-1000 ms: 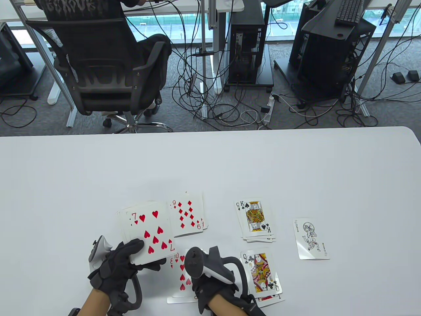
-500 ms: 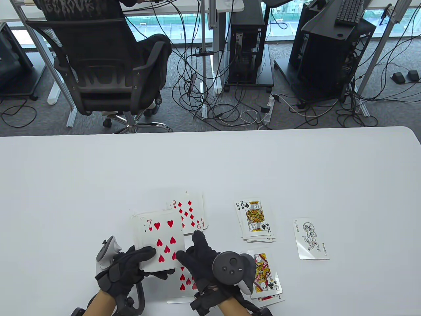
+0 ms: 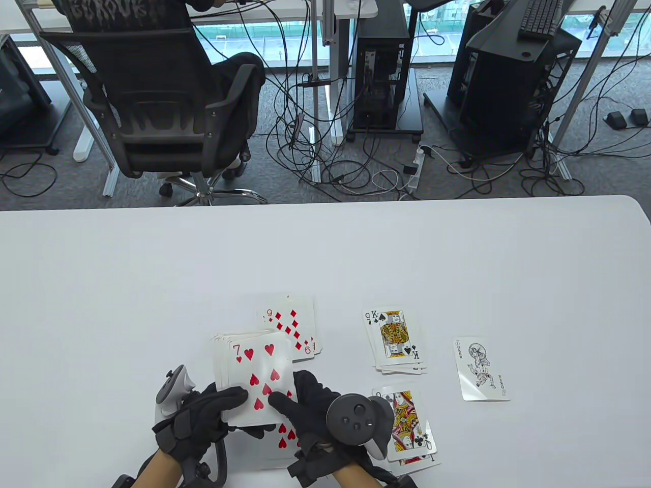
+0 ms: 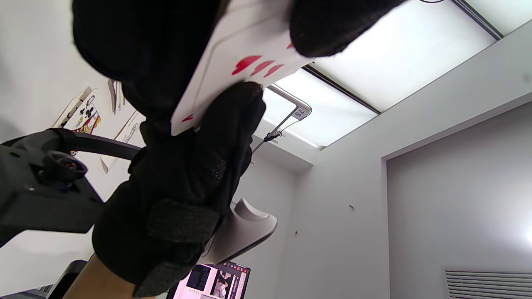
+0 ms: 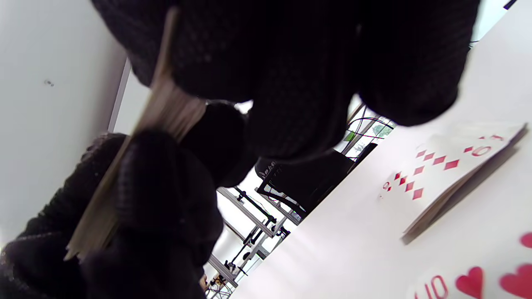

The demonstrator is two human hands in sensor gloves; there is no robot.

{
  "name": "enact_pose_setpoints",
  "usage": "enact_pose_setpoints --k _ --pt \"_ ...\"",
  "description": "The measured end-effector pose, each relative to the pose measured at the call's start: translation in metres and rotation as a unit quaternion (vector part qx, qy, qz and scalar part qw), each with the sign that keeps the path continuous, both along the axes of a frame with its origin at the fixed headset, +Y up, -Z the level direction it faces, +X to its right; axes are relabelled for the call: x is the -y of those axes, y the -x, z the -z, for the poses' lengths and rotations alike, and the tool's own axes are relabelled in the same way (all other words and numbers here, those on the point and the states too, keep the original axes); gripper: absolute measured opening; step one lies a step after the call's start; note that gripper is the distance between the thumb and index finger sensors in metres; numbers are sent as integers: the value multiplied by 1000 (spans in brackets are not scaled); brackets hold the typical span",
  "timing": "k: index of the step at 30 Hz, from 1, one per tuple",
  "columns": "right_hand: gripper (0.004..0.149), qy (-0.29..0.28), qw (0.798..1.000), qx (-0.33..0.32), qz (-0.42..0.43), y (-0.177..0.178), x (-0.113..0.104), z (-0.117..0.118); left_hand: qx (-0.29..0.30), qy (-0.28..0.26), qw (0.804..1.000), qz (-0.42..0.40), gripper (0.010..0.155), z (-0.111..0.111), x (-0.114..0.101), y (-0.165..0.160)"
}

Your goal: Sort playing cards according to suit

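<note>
Your left hand point(image 3: 203, 417) grips the unsorted deck point(image 3: 252, 378) from below and at its left edge, thumb curled over the face, so the stack sits lifted off the counter point(image 3: 101, 284) at the near left. The seven of hearts point(image 3: 259, 376) faces up on top. Your right hand point(image 3: 310, 406) has its thumb laid on that top card's right side and its fingers curled round the edge; the right wrist view shows the stack's edge sandwiched between gloved fingers, so both hands look clamped on the deck, the right one on the top card in particular.

You appear to be at the peel-off step: taking the seven off the deck to deal it. Just beneath your hands lies the hearts pile point(image 3: 282, 439), a red heart card showing under the right wrist. Beyond it sits the diamonds pile point(image 3: 292, 330), topped by the nine and partly overlapped by the raised deck. Further right are the spades pile point(image 3: 394, 338) with the king on top, the clubs pile point(image 3: 407, 422) with the queen showing, and the joker point(image 3: 480, 368) alone, well apart.

The next move calls for sliding only the seven free, without dragging the card below it, then laying it squarely on the hearts pile directly under your hands, not on the neighbouring diamonds.
</note>
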State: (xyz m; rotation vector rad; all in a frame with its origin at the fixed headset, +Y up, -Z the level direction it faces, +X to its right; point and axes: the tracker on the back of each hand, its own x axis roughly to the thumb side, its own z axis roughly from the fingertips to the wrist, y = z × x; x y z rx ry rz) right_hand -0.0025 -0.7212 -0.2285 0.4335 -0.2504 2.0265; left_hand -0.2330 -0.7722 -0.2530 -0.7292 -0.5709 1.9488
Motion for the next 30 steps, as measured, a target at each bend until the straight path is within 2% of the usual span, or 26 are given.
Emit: enact_pose_setpoints --k 4,10,13,17,19,21,22,24,27,30 --pt "40 4 1000 5 7 -3 2 2 -4 -1 1000 3 54 0 0 1" --pt "41 8 998 56 27 -22 4 9 -19 -5 1000 -8 53 2 -1 5" --pt "42 22 994 86 63 -36 7 13 -29 -4 999 -15 53 3 -1 9" --pt "42 61 977 130 158 -55 15 19 -48 4 998 -29 52 5 1 15" --pt "43 71 976 131 162 -59 18 21 -55 5 998 -37 52 6 0 17" --pt "44 101 982 100 122 -56 21 25 -64 4 997 -42 52 7 0 20" --pt "45 138 986 49 80 -50 24 28 -68 4 997 -43 52 8 0 22" --pt "49 177 984 -1 23 -39 30 27 -74 6 996 -45 52 9 0 24" --pt "52 194 979 -32 -58 -21 35 24 -83 11 995 -47 52 9 1 26" --pt "56 208 966 -37 -151 -7 36 18 -82 11 995 -46 52 9 1 27"
